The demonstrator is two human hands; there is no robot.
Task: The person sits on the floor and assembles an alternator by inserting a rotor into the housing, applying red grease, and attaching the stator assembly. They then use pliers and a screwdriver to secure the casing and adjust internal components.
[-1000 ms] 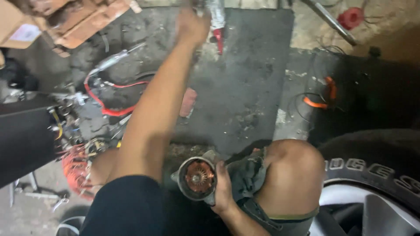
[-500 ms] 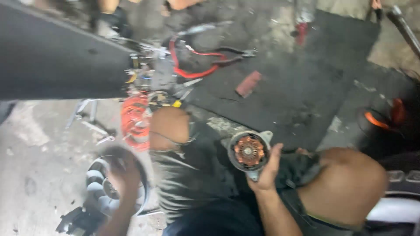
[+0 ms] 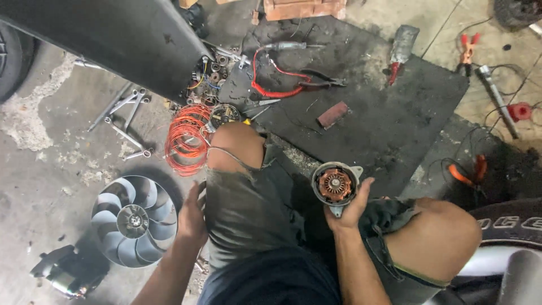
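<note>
**Motor housing held over the lap, other hand down by the fan**

A dark rubber mat (image 3: 395, 113) covers the concrete floor ahead of the seated person, with a black vehicle body panel (image 3: 113, 39) above left and a tyre (image 3: 508, 226) at the right edge. On the floor at left lies a grey plastic fan impeller (image 3: 134, 220), with a coil of orange wire (image 3: 186, 138) above it, just beside the left knee. Spanners (image 3: 127, 116) lie further left; a red coiled lead (image 3: 271, 85) and pliers (image 3: 322, 80) rest on the mat.

The right hand (image 3: 347, 212) is clamped around a round motor housing (image 3: 334, 184), copper windings facing up, held between the knees. The left hand (image 3: 192, 217) hangs loosely open with fingers together, empty, between the thigh and the fan impeller; whether it touches either is unclear.
</note>
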